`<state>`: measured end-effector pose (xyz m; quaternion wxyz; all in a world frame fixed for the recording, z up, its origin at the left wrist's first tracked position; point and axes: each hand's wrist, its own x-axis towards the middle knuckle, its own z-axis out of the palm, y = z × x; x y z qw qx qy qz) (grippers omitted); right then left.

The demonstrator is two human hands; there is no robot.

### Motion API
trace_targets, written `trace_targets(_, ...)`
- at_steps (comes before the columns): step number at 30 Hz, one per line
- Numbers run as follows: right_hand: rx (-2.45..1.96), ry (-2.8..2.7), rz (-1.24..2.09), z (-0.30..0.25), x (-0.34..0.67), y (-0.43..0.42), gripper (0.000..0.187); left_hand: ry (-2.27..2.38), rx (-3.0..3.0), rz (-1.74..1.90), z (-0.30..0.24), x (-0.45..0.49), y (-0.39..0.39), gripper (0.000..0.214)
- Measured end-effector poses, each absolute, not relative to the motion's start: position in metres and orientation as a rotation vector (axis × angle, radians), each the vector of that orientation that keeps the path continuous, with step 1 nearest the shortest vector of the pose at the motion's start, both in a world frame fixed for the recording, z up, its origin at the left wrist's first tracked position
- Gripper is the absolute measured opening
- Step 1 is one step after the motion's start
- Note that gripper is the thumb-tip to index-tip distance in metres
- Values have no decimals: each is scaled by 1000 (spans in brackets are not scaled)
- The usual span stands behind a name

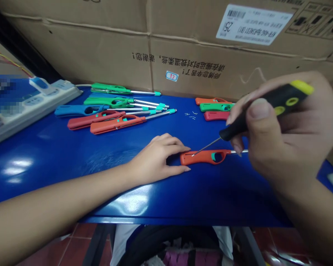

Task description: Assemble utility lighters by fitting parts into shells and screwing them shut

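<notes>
An orange stick lighter (204, 157) lies flat on the blue table (72, 155), its metal nozzle pointing right. My left hand (158, 159) pinches the lighter's handle end between thumb and fingers and holds it down. A black screwdriver with a yellow cap (269, 107) is gripped in my right hand (288, 129). Its thin metal tip touches the top of the lighter's body near the left end.
Several finished lighters (113, 109) in green, blue, red and orange lie at the back left. Three lighter bodies (215, 109) lie at the back right beside small screws (191, 115). A white power strip (30, 103) sits far left. Cardboard boxes (155, 44) wall the back.
</notes>
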<state>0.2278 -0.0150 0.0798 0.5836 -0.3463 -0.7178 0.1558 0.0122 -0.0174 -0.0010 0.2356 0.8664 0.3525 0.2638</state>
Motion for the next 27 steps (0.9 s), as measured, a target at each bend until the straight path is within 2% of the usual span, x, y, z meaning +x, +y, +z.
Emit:
trace_targets(4, -776, -1693, 380, 69, 221, -14, 6, 953, 2379, 703, -1, 12, -18, 37)
trace_targets(13, -744, -1709, 417, 54, 228, -12, 11, 949, 2380, 720, -3, 13, -18, 39)
trace_targets(20, -723, -1726, 495, 49, 227, -10, 8, 936, 2394, 718, -2, 11, -18, 42)
trace_targets(27, -707, -1767, 518, 50, 227, -11, 7, 917, 2401, 716, -2, 11, -20, 35)
